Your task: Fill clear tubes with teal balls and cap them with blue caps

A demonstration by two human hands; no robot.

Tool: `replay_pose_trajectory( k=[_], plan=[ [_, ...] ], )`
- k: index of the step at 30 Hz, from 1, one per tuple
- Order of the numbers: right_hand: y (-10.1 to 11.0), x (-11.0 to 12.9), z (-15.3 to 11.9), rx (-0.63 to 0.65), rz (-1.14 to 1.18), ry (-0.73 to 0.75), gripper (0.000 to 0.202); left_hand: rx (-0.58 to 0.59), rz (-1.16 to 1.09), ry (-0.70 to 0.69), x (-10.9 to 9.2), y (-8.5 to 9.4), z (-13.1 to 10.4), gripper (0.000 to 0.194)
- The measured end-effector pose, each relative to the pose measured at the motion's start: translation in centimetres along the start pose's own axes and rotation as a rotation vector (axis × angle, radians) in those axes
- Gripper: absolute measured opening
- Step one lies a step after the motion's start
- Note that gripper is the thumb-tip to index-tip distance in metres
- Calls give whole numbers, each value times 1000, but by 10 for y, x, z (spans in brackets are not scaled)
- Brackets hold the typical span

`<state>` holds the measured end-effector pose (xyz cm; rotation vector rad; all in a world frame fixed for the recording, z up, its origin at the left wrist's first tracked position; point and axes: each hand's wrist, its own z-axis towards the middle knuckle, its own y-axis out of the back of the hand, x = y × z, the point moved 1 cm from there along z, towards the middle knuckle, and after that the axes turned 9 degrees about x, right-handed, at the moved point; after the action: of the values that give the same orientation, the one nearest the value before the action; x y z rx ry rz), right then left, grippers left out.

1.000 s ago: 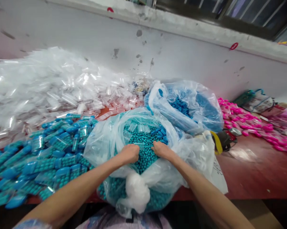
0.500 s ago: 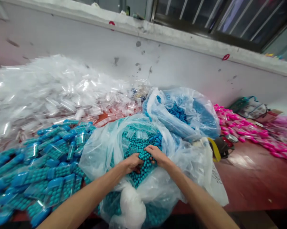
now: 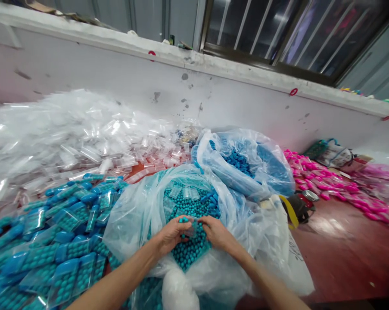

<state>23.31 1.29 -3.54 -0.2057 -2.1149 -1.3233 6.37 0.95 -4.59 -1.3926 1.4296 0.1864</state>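
Note:
My left hand (image 3: 172,236) is closed around a small clear plastic container (image 3: 191,227), with a few teal beads at its left end. My right hand (image 3: 216,232) has its fingers pinched at the container's right edge; its other fingers are curled and partly hidden. Both hands are just above a heap of round teal beads (image 3: 188,256) in an open translucent plastic bag (image 3: 125,219). Several empty clear containers (image 3: 184,192) rest on the beads at the back of the bag, beside some blue caps (image 3: 213,204).
Filled teal containers with blue caps (image 3: 65,275) are piled at left, below a large heap of empty clear containers (image 3: 81,125). Behind stands a bag of blue caps (image 3: 238,165). Pink pieces (image 3: 330,181) spread over the red table (image 3: 349,254) at right, near a dark object with a yellow strap (image 3: 289,211).
My hands have risen out of the beads, and a clear container now shows between them. A few beads are at its left end. The camera view has tilted up slightly.

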Motion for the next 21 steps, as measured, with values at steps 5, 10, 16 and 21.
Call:
replay_pose_trajectory(
  k=[5, 10, 16, 21],
  plan=[
    [2, -2, 4, -66, -113, -17, 33, -206, 225, 34, 4, -1, 4, 32],
    [-2, 3, 8, -33, 245, 44, 39, -270, 316, -38, 4, -1, 7, 27],
    [5, 15, 14, 117, 789, 35, 18, -192, 426, -227, 2, -8, 11, 26],
    [-4, 28, 8, -38, 1290, -52, 24, -152, 156, -250, 10, -20, 13, 48]
  ],
)
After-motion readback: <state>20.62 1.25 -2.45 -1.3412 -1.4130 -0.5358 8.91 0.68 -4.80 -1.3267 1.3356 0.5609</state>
